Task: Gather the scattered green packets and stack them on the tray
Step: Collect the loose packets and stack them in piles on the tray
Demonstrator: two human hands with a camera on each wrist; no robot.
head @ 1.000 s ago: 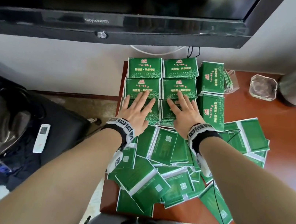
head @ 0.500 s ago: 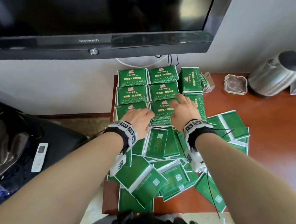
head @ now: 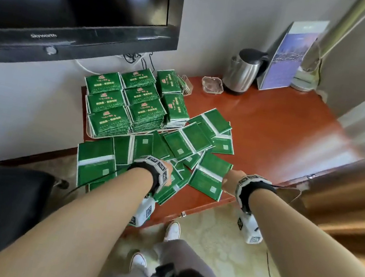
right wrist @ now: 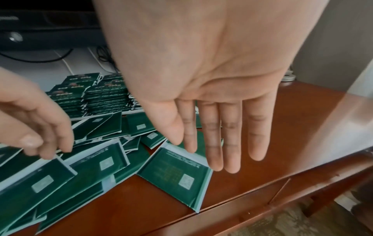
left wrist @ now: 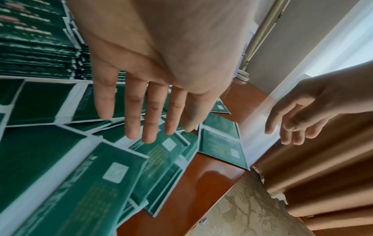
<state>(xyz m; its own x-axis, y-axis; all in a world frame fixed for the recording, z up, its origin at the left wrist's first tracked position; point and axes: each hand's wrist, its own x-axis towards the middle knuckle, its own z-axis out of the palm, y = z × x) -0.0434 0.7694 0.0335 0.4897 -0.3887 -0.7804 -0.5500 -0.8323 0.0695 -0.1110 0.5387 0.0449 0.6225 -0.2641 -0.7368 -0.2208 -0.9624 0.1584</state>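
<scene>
Above the scattered green packets [head: 208, 180], both hands hover empty, fingers straight.

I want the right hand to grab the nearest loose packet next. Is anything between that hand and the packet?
Nothing visible. The right hand hovers open over the near-edge packet, which lies on top with only bare table beside it. The left hand is off over the pile.

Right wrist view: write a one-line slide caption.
Right hand, fingers straight, hovers over loose packets on the desk; left hand reaches in beside it.
</scene>
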